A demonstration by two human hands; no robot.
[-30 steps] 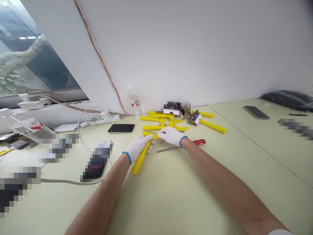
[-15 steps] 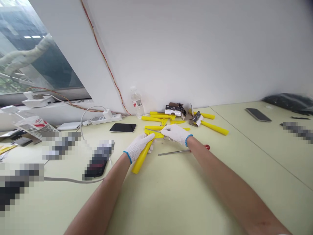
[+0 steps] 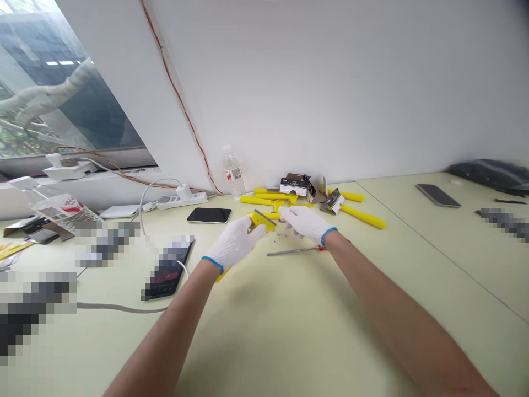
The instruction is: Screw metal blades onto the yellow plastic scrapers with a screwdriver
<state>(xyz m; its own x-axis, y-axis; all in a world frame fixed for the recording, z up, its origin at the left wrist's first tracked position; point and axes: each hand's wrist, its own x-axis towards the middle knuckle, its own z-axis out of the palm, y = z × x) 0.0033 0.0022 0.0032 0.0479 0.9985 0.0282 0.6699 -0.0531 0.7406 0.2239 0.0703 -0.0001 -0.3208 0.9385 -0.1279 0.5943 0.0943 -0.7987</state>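
Since half a second ago, you have raised the yellow scraper (image 3: 262,220) off the table (image 3: 289,331), where it lay with its handle flat. It now sits in the air above the table's middle, just in front of the pile. Your left hand (image 3: 233,242), in a white glove, is clenched round the handle, which is mostly hidden; only the yellow butt end shows below the wrist. Your right hand (image 3: 306,223), also gloved, sits with curled fingers just beside the head, and whether it pinches anything cannot be told. The scraper's head is a broad yellow wedge with a thin grey metal strip along its upper edge, tilted down to the right. Count: one screwdriver (image 3: 291,252) lying under your right wrist; at least four more loose scrapers (image 3: 363,216) against the wall, overlap preventing an exact figure; two small boxes (image 3: 294,184) among them; one water bottle (image 3: 233,173); two dark phones (image 3: 209,215) lying uncovered.
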